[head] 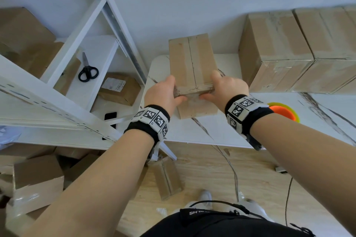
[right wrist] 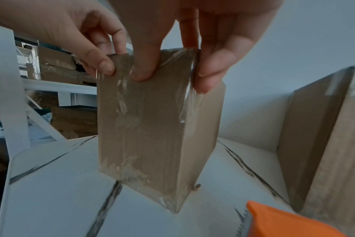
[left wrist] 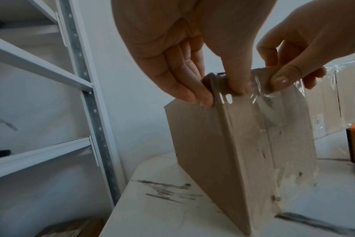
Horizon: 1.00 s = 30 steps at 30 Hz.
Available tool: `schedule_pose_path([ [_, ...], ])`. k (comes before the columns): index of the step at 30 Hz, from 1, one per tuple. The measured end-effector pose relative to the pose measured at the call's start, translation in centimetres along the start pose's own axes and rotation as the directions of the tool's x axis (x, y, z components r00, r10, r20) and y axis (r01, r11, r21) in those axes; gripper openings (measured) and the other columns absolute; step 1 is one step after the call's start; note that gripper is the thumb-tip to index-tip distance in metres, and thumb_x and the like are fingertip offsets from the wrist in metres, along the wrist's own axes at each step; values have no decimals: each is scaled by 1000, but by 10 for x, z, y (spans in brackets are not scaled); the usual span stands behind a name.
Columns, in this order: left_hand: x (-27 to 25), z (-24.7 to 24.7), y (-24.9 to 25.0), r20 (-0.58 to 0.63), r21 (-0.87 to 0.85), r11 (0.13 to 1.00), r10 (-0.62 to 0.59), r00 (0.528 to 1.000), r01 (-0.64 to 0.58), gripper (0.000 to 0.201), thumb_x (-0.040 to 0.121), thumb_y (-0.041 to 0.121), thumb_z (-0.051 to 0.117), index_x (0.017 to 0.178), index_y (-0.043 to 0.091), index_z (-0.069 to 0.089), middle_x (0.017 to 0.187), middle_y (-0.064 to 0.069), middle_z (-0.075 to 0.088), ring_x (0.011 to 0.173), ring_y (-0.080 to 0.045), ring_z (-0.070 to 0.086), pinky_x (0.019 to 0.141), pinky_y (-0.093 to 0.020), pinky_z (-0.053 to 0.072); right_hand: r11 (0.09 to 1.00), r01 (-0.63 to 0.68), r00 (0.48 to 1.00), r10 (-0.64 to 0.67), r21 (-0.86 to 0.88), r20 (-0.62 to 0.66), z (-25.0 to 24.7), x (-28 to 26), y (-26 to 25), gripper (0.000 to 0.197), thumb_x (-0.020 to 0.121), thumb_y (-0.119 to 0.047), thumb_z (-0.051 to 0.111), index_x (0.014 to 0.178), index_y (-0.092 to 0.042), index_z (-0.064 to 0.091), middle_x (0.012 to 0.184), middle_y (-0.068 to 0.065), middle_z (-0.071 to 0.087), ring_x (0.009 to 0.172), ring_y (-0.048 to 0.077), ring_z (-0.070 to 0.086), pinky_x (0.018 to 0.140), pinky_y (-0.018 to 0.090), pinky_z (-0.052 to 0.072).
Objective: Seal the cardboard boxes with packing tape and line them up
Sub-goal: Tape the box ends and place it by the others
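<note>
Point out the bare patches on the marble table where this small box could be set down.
Bare table runs between the small box and the near edge, and between the tape dispenser and the big boxes. It is crowded along the wall, where the big boxes stand.

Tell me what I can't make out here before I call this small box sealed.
- Far end of the small box: faces away in all three views, so its taping is unknown.
- Near top edge: left hand and right hand cover it in the head view.
- Tape dispenser: hidden by the right wrist in the head view, cut off in both wrist views.
- Shelf label: too small to read.
</note>
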<state>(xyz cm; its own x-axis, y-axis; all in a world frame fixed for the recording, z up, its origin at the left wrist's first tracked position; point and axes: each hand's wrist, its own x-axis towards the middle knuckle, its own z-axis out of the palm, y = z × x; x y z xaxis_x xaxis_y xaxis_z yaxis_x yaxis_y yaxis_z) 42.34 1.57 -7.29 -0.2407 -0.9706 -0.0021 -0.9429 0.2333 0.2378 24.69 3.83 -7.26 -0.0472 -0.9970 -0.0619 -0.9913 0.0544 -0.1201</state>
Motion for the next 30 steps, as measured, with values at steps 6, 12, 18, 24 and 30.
schedule_pose_path([
  [6, 0, 0, -8, 30, -92, 995, 35, 999, -32, 41, 82, 41, 69, 108, 15, 51, 94, -1, 64, 86, -20, 60, 77, -34, 50, 980, 105, 993, -112, 169, 37, 4, -1, 22, 32, 92, -31, 56, 110, -8, 43, 89, 12, 64, 77, 31, 59, 63, 32, 44],
  [12, -3, -2, 4, 13, 35, 999, 3, 1000, -4, 51, 78, 56, 65, 103, 17, 44, 85, 2, 57, 74, -19, 58, 62, -31, 48, 977, 70, 995, -82, 201, 49, -1, -7, 20, 32, 89, -39, 57, 104, -14, 45, 81, 6, 59, 76, 29, 59, 62, 30, 45],
  [18, 1, -4, 11, 25, 87, 996, -19, 1000, 17, 54, 79, 55, 64, 104, 12, 41, 84, -3, 56, 72, -25, 57, 61, -35, 50, 979, 43, 996, -58, 198, 69, -5, -3, 16, 28, 94, -33, 52, 108, -9, 46, 91, 13, 63, 74, 29, 54, 64, 31, 42],
  [24, -10, -7, 2, 61, -63, 997, 51, 997, -47, 40, 85, 39, 65, 111, 12, 50, 89, -1, 60, 85, -22, 59, 75, -34, 49, 935, 28, 996, -57, 354, 70, -7, -7, 31, 23, 94, -20, 53, 115, -10, 56, 96, 13, 65, 86, 30, 58, 72, 29, 42],
  [30, -26, 1, 18, 30, -178, 984, -15, 999, 20, 37, 87, 31, 64, 117, 15, 50, 98, -2, 63, 91, -21, 60, 78, -30, 47, 935, -100, 995, 88, 340, 50, -8, -17, 25, 34, 94, -16, 43, 125, -21, 55, 102, 13, 66, 88, 32, 61, 78, 36, 53],
])
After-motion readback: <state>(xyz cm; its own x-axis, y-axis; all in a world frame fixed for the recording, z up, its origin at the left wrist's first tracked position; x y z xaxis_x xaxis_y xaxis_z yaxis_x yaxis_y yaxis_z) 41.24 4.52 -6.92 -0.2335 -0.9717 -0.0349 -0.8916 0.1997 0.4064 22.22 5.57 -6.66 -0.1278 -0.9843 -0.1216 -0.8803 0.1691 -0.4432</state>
